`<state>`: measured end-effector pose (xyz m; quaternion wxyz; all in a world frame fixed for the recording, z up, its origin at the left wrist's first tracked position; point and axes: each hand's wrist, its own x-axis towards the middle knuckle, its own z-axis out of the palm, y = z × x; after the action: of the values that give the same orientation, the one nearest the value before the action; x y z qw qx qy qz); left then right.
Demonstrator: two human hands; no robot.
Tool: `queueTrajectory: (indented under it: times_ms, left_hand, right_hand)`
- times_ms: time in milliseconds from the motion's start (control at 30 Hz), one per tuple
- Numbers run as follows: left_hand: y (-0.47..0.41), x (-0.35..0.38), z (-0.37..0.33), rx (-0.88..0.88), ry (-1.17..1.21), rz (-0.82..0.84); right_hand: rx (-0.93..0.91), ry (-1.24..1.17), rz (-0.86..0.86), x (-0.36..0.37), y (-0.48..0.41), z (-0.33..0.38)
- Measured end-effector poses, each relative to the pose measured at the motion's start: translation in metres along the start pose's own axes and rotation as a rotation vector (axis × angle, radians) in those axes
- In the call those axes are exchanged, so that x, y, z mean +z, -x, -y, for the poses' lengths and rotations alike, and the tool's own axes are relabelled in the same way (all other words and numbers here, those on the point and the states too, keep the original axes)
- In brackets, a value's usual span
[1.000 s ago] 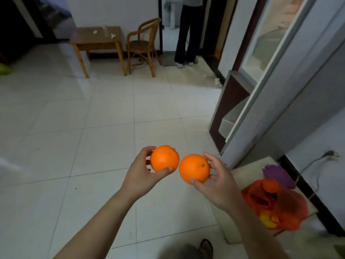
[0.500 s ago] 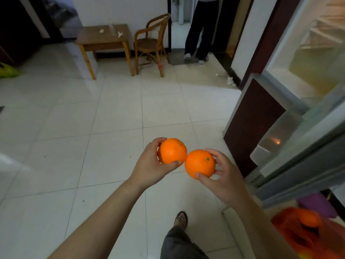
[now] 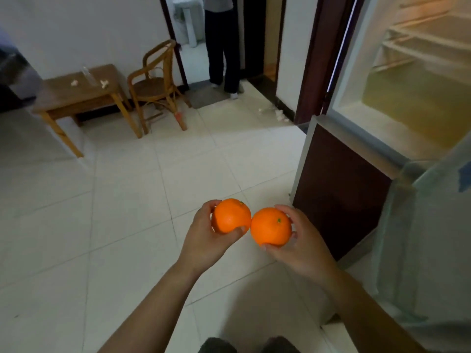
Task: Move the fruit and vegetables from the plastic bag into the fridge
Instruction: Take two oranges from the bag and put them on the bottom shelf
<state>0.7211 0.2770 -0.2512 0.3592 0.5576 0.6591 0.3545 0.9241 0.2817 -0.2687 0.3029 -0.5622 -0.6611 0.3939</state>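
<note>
Left hand [image 3: 204, 240] and right hand [image 3: 300, 248] each grasp an orange [image 3: 230, 216] in curled fingers [image 3: 286, 208], fruits touching between them; risk: knocking together loosens a grip near the fridge [image 3: 407, 103].

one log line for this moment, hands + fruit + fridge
left hand: holds orange | right hand: holds second orange | oranges: touching | fridge: open, at right | stage: carrying to fridge

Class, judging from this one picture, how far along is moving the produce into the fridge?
Done: fridge stands open, shelves looking bare. In hand: left hand holds one orange, right hand another orange. Left: placing both inside; the bag is out of view.
</note>
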Motion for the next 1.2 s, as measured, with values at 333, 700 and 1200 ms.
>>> queueTrajectory:
  times_ms: [333, 700, 1200]
  left_hand:
    - [-0.213, 0.035, -0.035, 0.172, -0.005, 0.24]
    - [-0.406, 0.089, -0.127, 0.463, -0.067, 0.644]
    - [-0.522, 0.229, -0.22, 0.553, -0.073, 0.807]
  right_hand:
    - [0.066, 0.012, -0.388, -0.043, -0.148, -0.009]
    - [0.243, 0.055, -0.738, -0.114, -0.255, 0.0]
    - [0.34, 0.126, -0.97, -0.238, -0.342, -0.08]
